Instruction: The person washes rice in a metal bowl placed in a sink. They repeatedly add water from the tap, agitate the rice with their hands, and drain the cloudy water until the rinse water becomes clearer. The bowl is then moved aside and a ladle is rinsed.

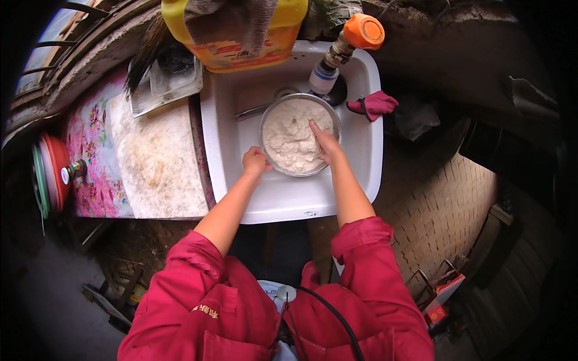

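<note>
A round metal bowl point(300, 173) stands in the white sink point(361, 180). It is filled with a pale, wet, lumpy mass like dough or batter point(291, 131). With its fingers curled, my left hand point(255, 161) grips the bowl's lower left rim. My right hand point(328, 143) reaches over the right rim and touches the mass. One of its digits is stretched across the surface, and other fingertips are partly hidden. A long flat metal utensil point(253, 112) lies behind the bowl, partly covered by it.
An orange-handled tap point(364, 31) rises behind the bowl. At the back is a yellow plastic jug point(289, 31) with a cloth point(230, 22) over it. A red glove point(377, 106) hangs on the right rim. Left are a stained board point(158, 162), clear trays point(176, 79), a jar point(74, 171) and plastic basins point(56, 155).
</note>
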Demonstrator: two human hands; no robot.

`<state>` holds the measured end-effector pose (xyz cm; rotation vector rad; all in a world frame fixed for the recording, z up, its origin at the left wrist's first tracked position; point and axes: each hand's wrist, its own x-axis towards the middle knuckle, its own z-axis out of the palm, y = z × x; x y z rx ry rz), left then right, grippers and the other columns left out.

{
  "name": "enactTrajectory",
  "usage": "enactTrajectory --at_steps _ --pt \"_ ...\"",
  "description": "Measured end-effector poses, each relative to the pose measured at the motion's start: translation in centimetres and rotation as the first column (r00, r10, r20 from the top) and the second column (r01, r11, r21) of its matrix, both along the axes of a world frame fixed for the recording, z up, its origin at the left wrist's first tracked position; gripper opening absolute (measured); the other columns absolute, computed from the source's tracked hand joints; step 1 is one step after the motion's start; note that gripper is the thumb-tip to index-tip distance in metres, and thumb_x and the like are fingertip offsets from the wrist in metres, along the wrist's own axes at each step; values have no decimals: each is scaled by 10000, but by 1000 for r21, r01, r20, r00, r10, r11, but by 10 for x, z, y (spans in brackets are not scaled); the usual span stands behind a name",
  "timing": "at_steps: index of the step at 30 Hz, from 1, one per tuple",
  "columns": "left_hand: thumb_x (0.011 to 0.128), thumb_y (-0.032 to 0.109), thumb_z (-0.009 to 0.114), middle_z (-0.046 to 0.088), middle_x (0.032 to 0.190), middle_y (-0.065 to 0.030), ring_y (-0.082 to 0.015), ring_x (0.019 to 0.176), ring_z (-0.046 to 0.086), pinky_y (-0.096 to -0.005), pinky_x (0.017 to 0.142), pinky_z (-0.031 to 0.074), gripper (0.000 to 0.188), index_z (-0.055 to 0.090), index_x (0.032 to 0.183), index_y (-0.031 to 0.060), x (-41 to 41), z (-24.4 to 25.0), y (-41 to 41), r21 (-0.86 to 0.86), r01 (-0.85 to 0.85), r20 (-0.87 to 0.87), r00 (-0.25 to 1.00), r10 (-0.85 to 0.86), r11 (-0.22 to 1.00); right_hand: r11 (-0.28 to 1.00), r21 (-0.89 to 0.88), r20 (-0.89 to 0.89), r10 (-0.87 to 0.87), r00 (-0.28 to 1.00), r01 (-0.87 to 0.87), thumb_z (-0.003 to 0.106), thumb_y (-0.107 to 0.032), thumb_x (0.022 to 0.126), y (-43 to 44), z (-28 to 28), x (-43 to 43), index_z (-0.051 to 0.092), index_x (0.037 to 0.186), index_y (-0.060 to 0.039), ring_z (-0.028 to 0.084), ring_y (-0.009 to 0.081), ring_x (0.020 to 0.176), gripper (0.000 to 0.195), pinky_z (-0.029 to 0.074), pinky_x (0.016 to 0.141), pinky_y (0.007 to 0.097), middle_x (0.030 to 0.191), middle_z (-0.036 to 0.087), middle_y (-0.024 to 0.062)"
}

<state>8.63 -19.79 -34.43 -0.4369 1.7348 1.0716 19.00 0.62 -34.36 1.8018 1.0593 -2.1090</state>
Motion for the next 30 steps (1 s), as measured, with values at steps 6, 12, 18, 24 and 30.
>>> enactTrajectory --at_steps 6,12,18,24,30 --pt "852 4 520 542 780 -26 -129 669 575 -281 573 559 49 517 863 52 -4 3 -5 79 -64 62 996 59 995 952 -306 -216 -64 974 -6 631 -555 800 0 -22 -7 363 1369 -15 516 248 1176 828 436 972 375 1308 505 155" --pt "861 14 526 548 782 -25 -126 654 567 -279 578 563 42 523 861 56 0 3 -3 76 -78 40 996 75 994 881 -471 -286 -188 940 33 610 -455 857 -11 -18 -11 413 1327 3 531 244 1161 685 447 971 389 1293 519 143" --pt "844 -7 531 524 796 -35 -127 660 549 -298 567 558 77 524 904 41 2 2 0 57 -99 31 995 98 993 944 -328 -316 -63 947 -47 644 -278 865 -1 3 2 460 1251 39 559 240 1106 532 458 953 370 1215 558 158" --pt "868 24 524 538 827 -37 -136 698 571 -283 586 562 48 519 900 58 1 7 0 23 -65 13 998 64 998 817 181 -69 565 822 -547 680 -346 792 -5 67 -13 509 1187 61 562 283 1090 594 434 914 378 1169 585 191" --pt "872 36 526 540 830 -30 -133 707 574 -275 605 559 41 516 890 72 0 8 0 44 -63 46 997 61 997 31 560 449 828 335 -828 583 -224 840 -43 94 -22 514 1223 -25 490 330 1172 437 396 958 442 1253 508 234"
